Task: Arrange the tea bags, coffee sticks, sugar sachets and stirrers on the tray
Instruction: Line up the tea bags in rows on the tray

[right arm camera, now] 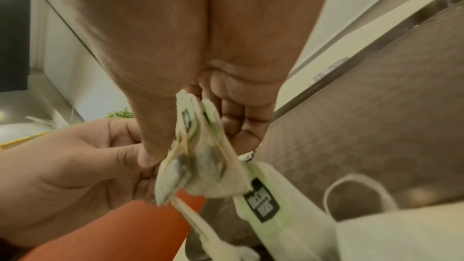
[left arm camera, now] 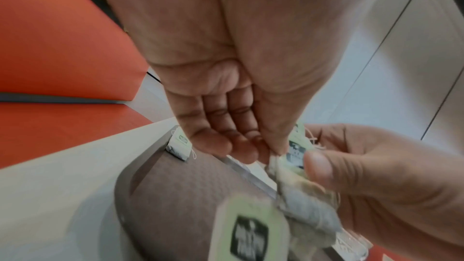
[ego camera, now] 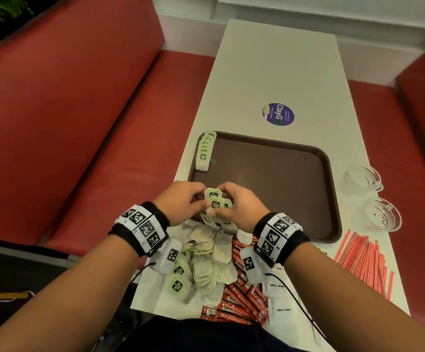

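Both hands meet over the near left edge of the brown tray. My right hand grips a small bunch of tea bags with green tags, thumb pressed on the front tag. My left hand pinches the same bunch from the left with thumb and fingertips. A neat row of tea bags lies in the tray's far left corner. Below my wrists, loose tea bags, red coffee sticks and white sugar sachets are piled on the table. Striped stirrers lie at the right.
Two glass cups stand on the white table right of the tray. A round purple sticker sits beyond it. Red bench seats flank the narrow table. Most of the tray's floor is bare.
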